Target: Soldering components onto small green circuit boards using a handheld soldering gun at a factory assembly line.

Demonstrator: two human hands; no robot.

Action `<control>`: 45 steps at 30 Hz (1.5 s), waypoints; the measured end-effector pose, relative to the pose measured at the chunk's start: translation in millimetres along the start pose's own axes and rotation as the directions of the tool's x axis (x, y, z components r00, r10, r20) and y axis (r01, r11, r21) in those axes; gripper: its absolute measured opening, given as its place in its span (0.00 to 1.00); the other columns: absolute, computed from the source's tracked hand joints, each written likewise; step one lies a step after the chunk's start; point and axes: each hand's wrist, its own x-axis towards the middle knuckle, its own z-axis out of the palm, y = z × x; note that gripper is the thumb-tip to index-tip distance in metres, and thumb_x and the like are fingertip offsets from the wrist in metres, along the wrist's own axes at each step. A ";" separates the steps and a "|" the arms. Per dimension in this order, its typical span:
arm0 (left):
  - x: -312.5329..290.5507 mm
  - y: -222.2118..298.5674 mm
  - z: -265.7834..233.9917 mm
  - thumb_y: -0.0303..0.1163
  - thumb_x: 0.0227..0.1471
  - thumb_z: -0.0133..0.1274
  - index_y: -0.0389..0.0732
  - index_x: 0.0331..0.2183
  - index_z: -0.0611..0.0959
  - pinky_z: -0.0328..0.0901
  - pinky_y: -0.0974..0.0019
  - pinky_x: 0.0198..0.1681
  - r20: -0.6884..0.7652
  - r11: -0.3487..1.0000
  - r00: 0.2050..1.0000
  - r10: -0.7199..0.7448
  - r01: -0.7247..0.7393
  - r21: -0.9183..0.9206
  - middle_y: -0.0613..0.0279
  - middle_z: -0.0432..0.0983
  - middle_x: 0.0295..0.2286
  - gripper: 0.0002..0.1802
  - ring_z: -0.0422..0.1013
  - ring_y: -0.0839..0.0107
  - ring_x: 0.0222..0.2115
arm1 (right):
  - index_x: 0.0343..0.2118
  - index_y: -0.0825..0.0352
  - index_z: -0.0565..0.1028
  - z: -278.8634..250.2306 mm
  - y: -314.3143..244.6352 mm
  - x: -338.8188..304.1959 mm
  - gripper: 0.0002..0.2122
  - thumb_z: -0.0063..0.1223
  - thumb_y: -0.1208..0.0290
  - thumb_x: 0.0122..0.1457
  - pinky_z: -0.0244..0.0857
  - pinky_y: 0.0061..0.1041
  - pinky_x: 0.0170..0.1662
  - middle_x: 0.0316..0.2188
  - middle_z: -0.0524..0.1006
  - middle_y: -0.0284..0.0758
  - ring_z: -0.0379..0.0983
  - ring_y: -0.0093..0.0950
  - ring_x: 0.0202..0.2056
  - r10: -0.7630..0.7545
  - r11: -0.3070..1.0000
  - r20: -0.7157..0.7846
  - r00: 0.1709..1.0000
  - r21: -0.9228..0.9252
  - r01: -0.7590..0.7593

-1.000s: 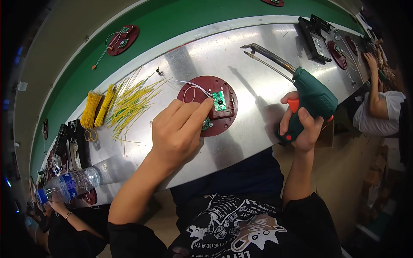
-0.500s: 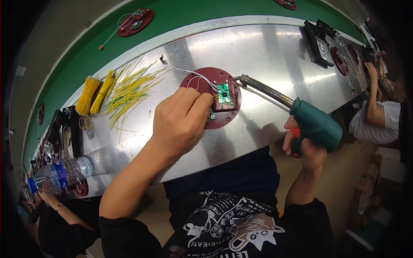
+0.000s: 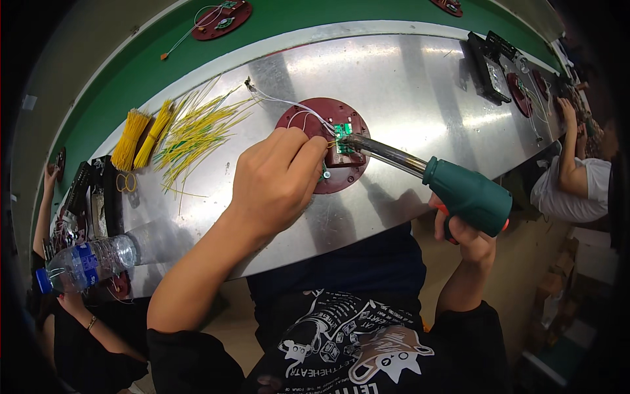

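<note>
A dark red round plate (image 3: 351, 182) lies on the metal bench, with a small green circuit board (image 3: 343, 129) on its raised box. My left hand (image 3: 279, 174) rests over the plate's left side, thumb and finger pinched on a thin yellow wire (image 3: 331, 144) at the board's left edge. The fingertips hide much of that wire. In my right hand (image 3: 474, 240) is a green soldering gun (image 3: 469, 197), its dark barrel pointing left and its tip down at the board. White wires (image 3: 289, 102) run from the board to a small dark connector (image 3: 248, 82).
Left of the plate lie loose yellow wires (image 3: 203, 141) and two tied wire bundles (image 3: 131, 141). A water bottle (image 3: 85, 266) lies at the left edge. Beyond the bench runs a green belt (image 3: 275, 14) carrying a red plate (image 3: 222, 20). Black trays (image 3: 487, 69) stand right. Other people work at both sides.
The soldering gun has moved left and down, its tip going from beside the board onto it. My left hand stays pinched in place. Plates on the green belt have shifted right.
</note>
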 end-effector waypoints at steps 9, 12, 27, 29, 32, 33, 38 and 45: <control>0.7 1.1 -0.9 0.23 0.43 0.60 0.37 0.32 0.82 0.66 0.62 0.23 0.009 1.000 1.000 -0.020 0.020 -0.002 0.61 0.69 0.23 0.10 0.70 0.64 0.24 | 0.55 0.79 0.68 0.3 -3.0 1.9 0.30 0.61 0.60 0.59 0.63 0.20 0.18 0.37 0.76 0.46 0.69 0.24 0.19 0.044 0.996 0.007 0.999 0.078 -0.045; 0.6 1.0 -1.2 0.23 0.43 0.60 0.37 0.32 0.82 0.66 0.62 0.24 0.013 1.000 1.000 -0.025 0.025 -0.002 0.61 0.69 0.23 0.09 0.70 0.64 0.23 | 0.56 0.79 0.67 1.3 -3.7 1.3 0.30 0.61 0.60 0.58 0.64 0.20 0.18 0.36 0.76 0.47 0.69 0.25 0.19 0.063 0.994 -0.004 0.998 0.086 -0.062; -0.3 0.9 -1.6 0.23 0.43 0.60 0.37 0.32 0.82 0.66 0.62 0.23 0.023 0.999 0.999 -0.033 0.033 -0.002 0.61 0.69 0.23 0.09 0.70 0.64 0.23 | 0.54 0.81 0.67 1.4 -1.5 6.9 0.29 0.59 0.61 0.58 0.63 0.22 0.16 0.33 0.73 0.46 0.68 0.27 0.17 0.015 0.996 -0.097 0.995 0.092 -0.006; -0.1 0.2 0.1 0.22 0.43 0.60 0.37 0.32 0.82 0.66 0.62 0.23 0.003 1.000 1.000 -0.019 0.019 -0.005 0.61 0.69 0.23 0.09 0.70 0.64 0.23 | 0.51 0.81 0.68 0.3 1.6 15.6 0.28 0.57 0.59 0.59 0.62 0.22 0.15 0.33 0.73 0.46 0.68 0.28 0.15 -0.062 0.987 -0.168 0.984 0.136 0.086; 0.3 0.9 -0.2 0.22 0.43 0.60 0.37 0.32 0.82 0.65 0.62 0.23 0.001 1.000 1.000 -0.018 0.018 -0.002 0.61 0.69 0.22 0.09 0.69 0.64 0.22 | 0.48 0.82 0.68 0.3 8.5 32.0 0.26 0.54 0.58 0.61 0.61 0.22 0.14 0.34 0.73 0.46 0.67 0.27 0.13 -0.105 0.975 -0.249 0.963 0.163 0.149; 0.1 1.5 -0.5 0.22 0.43 0.60 0.37 0.32 0.82 0.65 0.62 0.23 0.009 1.000 1.000 -0.025 0.025 0.003 0.61 0.69 0.22 0.09 0.69 0.64 0.22 | 0.47 0.82 0.69 1.1 11.4 38.2 0.25 0.52 0.58 0.62 0.61 0.22 0.13 0.34 0.73 0.46 0.67 0.27 0.12 -0.109 0.972 -0.291 0.950 0.170 0.163; 3.1 5.8 -5.8 0.20 0.46 0.61 0.34 0.33 0.82 0.66 0.60 0.24 0.056 0.998 0.997 -0.055 0.057 -0.024 0.57 0.73 0.24 0.08 0.71 0.59 0.22 | 0.42 0.80 0.69 5.9 13.8 54.4 0.19 0.46 0.63 0.65 0.59 0.21 0.12 0.34 0.73 0.46 0.66 0.24 0.12 -0.015 0.974 -0.397 0.918 0.201 0.102; 4.7 5.5 -6.6 0.20 0.46 0.62 0.34 0.32 0.82 0.65 0.60 0.24 0.073 0.998 0.996 -0.059 0.060 -0.017 0.57 0.73 0.23 0.08 0.71 0.60 0.22 | 0.42 0.81 0.70 9.3 11.1 57.9 0.18 0.45 0.65 0.65 0.59 0.21 0.11 0.35 0.74 0.46 0.66 0.23 0.12 0.015 0.969 -0.436 0.900 0.227 0.094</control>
